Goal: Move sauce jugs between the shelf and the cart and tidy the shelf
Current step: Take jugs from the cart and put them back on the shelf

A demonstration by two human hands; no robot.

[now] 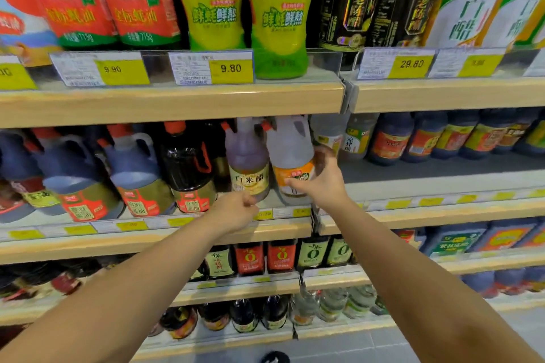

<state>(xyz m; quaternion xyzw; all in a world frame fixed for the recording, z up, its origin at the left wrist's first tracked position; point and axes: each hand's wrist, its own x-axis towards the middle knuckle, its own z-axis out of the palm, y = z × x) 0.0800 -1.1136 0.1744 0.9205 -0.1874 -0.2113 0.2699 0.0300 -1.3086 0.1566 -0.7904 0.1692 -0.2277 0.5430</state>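
Two translucent vinegar jugs with red caps stand side by side on the middle shelf (165, 240). The left jug (247, 156) has a pale yellow label; the right jug (290, 150) has an orange label. My right hand (323, 178) is spread, its fingers around the right jug's lower right side and its thumb on the label. My left hand (236, 211) is loosely curled just below the left jug's base, at the shelf edge, and holds nothing that I can see. No cart is in view.
Dark soy-sauce jugs (132, 171) with handles fill the middle shelf to the left. To the right of the divider is a bare stretch of shelf (413, 177), then dark bottles (392, 138). Oyster-sauce bottles (277, 9) stand above; small bottles (280, 256) line the shelves below.
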